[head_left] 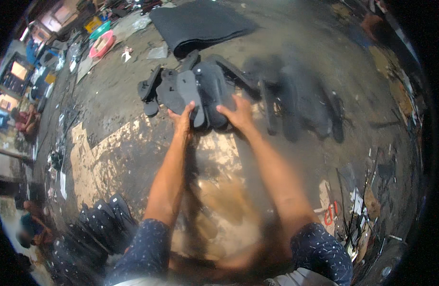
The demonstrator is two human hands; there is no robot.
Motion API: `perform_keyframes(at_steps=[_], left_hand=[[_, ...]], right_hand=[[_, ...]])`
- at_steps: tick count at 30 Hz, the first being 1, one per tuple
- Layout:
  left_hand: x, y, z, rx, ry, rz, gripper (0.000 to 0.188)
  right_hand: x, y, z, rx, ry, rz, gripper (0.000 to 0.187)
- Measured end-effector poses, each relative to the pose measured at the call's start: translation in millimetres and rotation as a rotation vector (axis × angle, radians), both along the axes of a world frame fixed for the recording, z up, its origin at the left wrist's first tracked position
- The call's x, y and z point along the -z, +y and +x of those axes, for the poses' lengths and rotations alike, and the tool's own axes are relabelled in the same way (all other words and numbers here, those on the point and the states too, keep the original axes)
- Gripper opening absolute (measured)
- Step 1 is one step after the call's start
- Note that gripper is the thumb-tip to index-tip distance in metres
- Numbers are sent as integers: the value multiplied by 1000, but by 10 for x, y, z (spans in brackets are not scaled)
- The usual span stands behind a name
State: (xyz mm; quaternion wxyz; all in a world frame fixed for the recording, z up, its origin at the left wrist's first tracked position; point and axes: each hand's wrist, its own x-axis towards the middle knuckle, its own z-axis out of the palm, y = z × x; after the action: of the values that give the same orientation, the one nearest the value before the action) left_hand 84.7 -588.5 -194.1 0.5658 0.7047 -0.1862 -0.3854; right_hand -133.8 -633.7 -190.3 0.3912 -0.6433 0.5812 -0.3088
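Both of my hands close around a bunch of shoe soles held in front of me. My left hand [182, 120] grips a lighter grey sole [187, 86] by its lower end, thumb on top. My right hand [239, 114] has its thumb against a darker sole [211, 85] beside it, fingers wrapped round the outer side. The undersides and most fingertips are hidden. More dark soles [151, 88] lie against the bunch on its left. A spread of black soles [298, 100] to the right is blurred.
Flattened cardboard [100, 167] covers the ground. A folded black sheet [200, 24] lies beyond the soles. Rows of black soles [105, 219] sit at lower left. Red-handled scissors [329, 214] lie among scraps at right. A pink basin [96, 53] stands far left, near other people [27, 119].
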Motion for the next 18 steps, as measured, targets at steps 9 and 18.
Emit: perform_keyframes(at_steps=[9, 18], left_hand=[[-915, 1893, -1313, 391, -94, 152, 144], [-808, 1281, 260, 412, -443, -99, 39]], right_hand=[[-981, 1819, -1564, -88, 133, -378, 68], [-1887, 2543, -2886, 233, 730, -324, 10]])
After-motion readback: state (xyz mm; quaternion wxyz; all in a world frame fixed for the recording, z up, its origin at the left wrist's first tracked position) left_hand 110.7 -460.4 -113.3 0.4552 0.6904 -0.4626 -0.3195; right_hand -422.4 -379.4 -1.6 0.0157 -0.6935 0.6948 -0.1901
